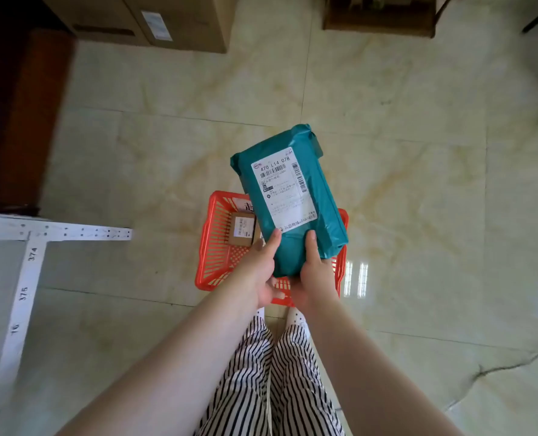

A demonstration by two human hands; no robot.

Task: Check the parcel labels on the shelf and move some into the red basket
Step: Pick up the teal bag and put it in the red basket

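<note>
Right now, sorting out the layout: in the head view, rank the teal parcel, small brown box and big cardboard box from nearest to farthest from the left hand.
1. Teal parcel, gripped by the left hand.
2. Small brown box, in the red basket, just beyond the hand.
3. Big cardboard box, on the floor far ahead.

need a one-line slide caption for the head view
Both hands, left and right, hold a teal parcel, label up, over a red basket containing a small brown box.

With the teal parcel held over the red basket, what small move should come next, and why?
Probably lower the teal parcel into the red basket and let go. Both hands, left hand and right hand, grip its near end, its label faces up and is readable, and it hangs over the basket, where a small brown box lies beside free space.
</note>
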